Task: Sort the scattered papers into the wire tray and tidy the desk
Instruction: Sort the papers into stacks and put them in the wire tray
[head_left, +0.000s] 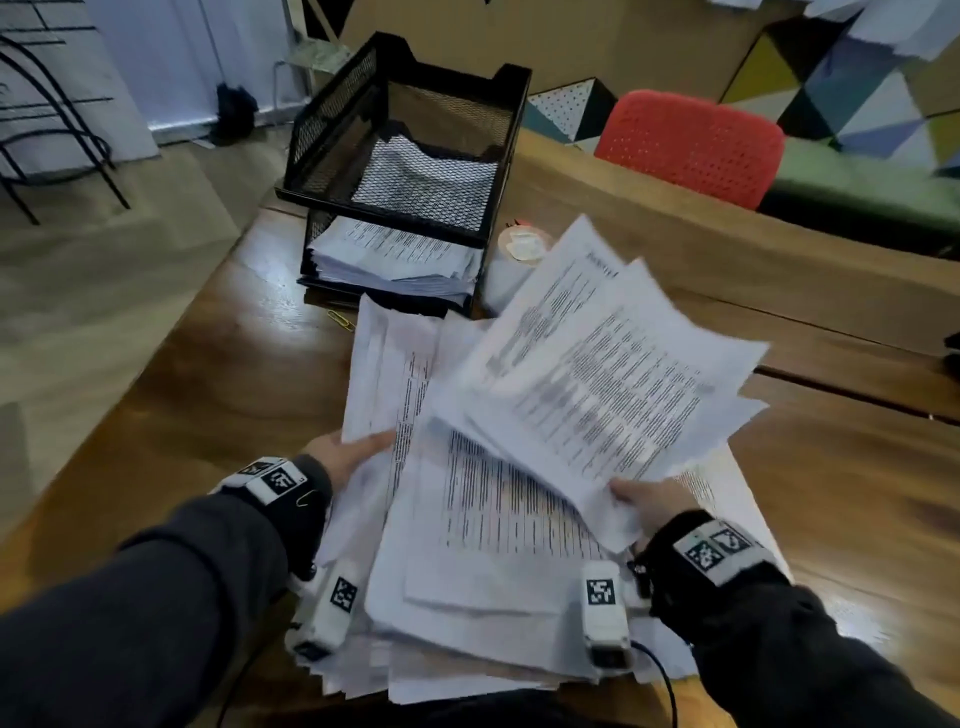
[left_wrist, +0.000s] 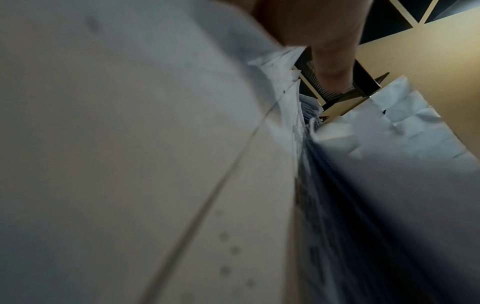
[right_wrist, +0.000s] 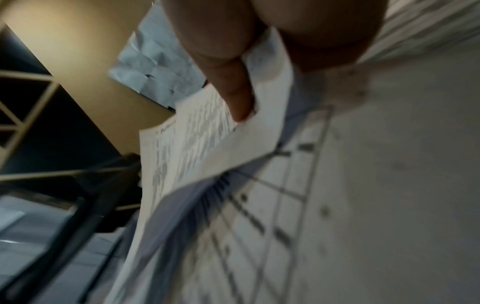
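Right hand (head_left: 641, 506): a fanned bundle of printed sheets (head_left: 597, 374) is pinched at its near corner, thumb on top, and held raised above the pile; the right wrist view confirms a finger pressed on the paper. The lift is judged to separate this bundle for transfer.
Left hand (head_left: 348, 457): the left edge of another sheaf (head_left: 384, 374) is gripped, thumb visible on top; it is judged to be steadied or gathered while the right bundle is freed.
Loose pile (head_left: 493, 571): a thick, uneven stack is spread on the desk directly below both hands, edges unaligned.
Wire tray (head_left: 405, 156): a black two-tier mesh tray stands at the far edge, just beyond the pile; paper is seen in both tiers, the lower one fuller.
Task status: judged partly done, most paper being outside the tray.
Small items: a paper clip (head_left: 340, 319) lies beside the tray's base.
Surface: a dark wooden desk (head_left: 234, 374), glossy.
Room: a red chair (head_left: 691, 145) is placed behind the desk; a patterned wall is noted beyond.
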